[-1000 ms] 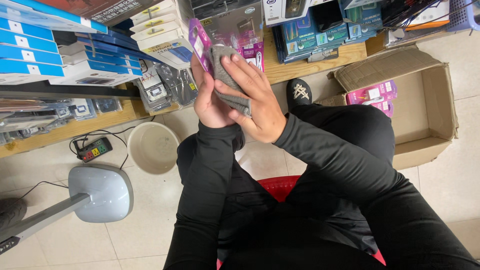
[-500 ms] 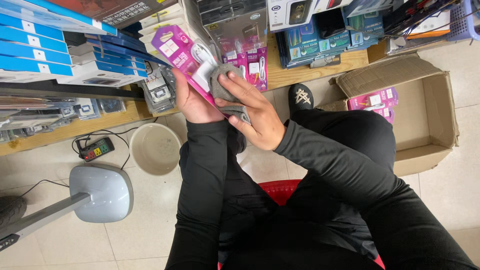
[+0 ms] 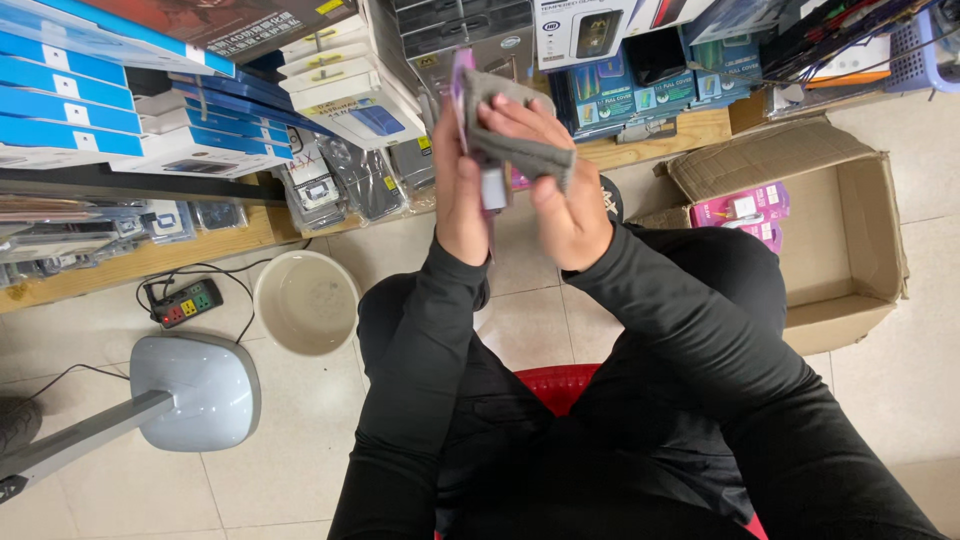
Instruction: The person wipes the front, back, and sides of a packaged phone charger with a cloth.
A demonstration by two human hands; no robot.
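A: What have your hands got?

B: Your left hand [image 3: 462,195] is clamped on a thin purple package [image 3: 466,90], held edge-on and upright above your lap, in front of the shelf [image 3: 640,150]. Fingers closed round its lower part.

A: And the right one?

B: Your right hand [image 3: 560,190] grips a grey cloth [image 3: 515,145]; fingers curl over it and press it against the package's right face. The cloth drapes over the package's top edge and hangs down to your right thumb. Both hands touch, side by side.

A: What's around the package?

B: Right of it, on the floor, there's an open cardboard box [image 3: 850,230] with more purple packages [image 3: 745,210] inside, well apart from your hands. Left and below, a cream basin [image 3: 305,300] sits on the tiles, a power strip [image 3: 185,303] just beside it on the left, and a grey fan base [image 3: 195,390] further down-left. Behind the package, the shelf carries blue boxes [image 3: 75,110] at far left, white boxes [image 3: 355,90] nearer, and teal boxes [image 3: 640,90] to the right.

A: Where are you?

B: You sit on a red stool [image 3: 560,385], legs in black, directly below the package.
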